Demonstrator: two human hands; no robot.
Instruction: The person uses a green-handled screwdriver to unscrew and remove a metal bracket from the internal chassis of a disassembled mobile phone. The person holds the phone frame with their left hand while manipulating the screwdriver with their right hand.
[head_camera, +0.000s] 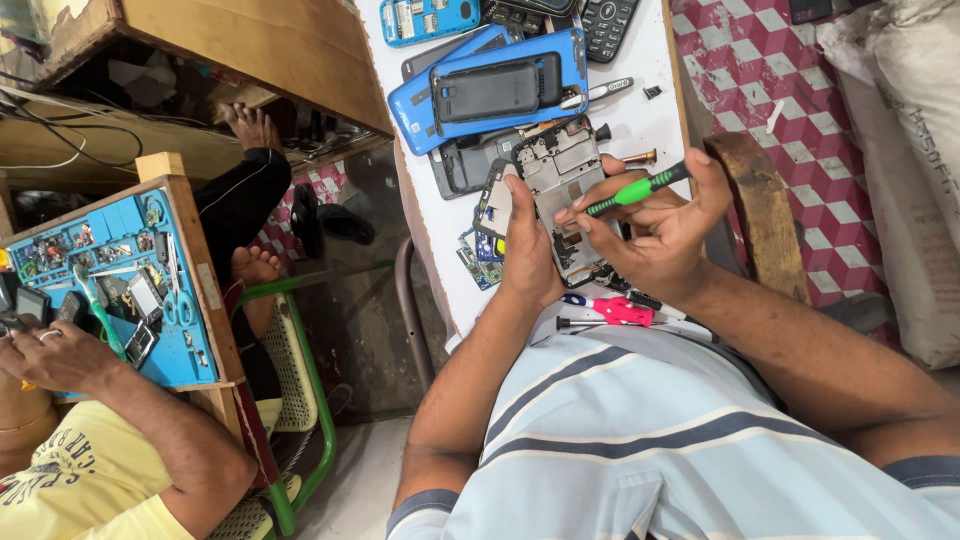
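My left hand (528, 250) grips the left edge of an opened phone frame (560, 190) with its circuit board exposed, held just above the white worktable (640, 110). My right hand (665, 230) holds a green-handled screwdriver (635, 190), its tip pointing left onto the board near the frame's middle. A black phone back cover (495, 90) lies on a blue phone body (470, 80) just beyond the frame.
More phone parts and a keypad phone (605, 22) lie at the table's far end. A red-handled tool (615, 312) rests by my chest. A small circuit board (482, 255) sits left of my hand. At left, another person works at a blue tray (130, 280).
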